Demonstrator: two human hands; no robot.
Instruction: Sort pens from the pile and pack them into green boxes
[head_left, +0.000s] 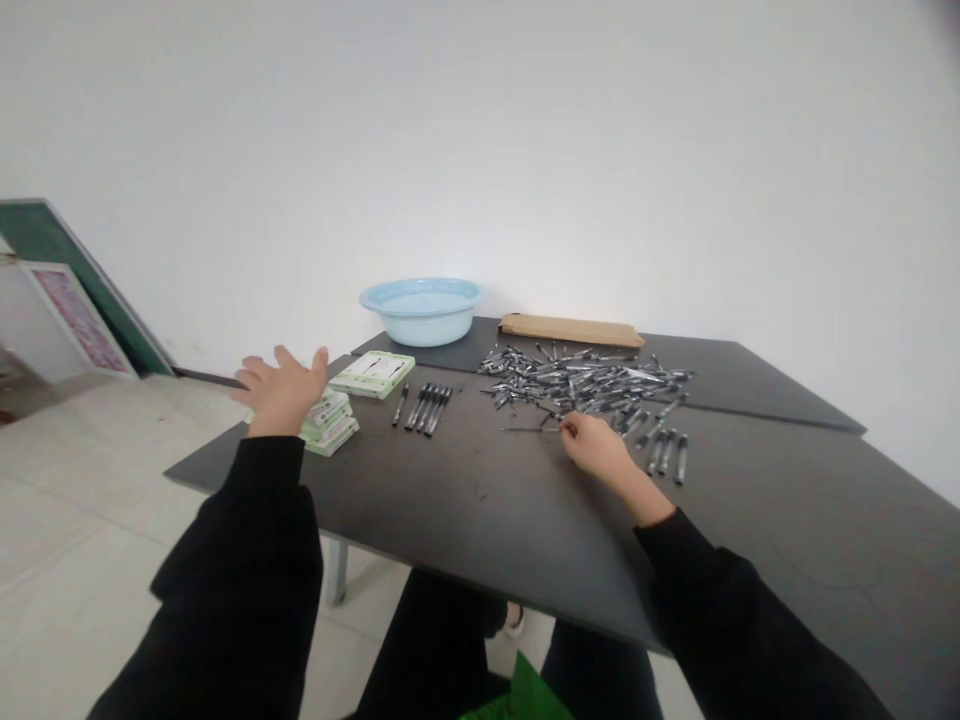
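Observation:
My left hand [283,392] is held open with its fingers spread, over the stack of small green-and-white boxes [330,425] at the table's left side; it partly hides them. Low at the middle of the table, my right hand [598,448] pinches the end of a thin dark pen refill [529,430], which points left. Just behind that hand lies a loose heap of grey-and-black pens [592,380]. A few pens [667,452] lie side by side to its right. Another short row of pens [429,408] sits between the boxes and the heap.
Behind the stack is a flat green-and-white box [373,373]. A light blue basin [424,318] and a long brown cardboard piece [571,329] stand along the back of the dark table [465,510], near the white wall. A green board [90,280] leans at far left.

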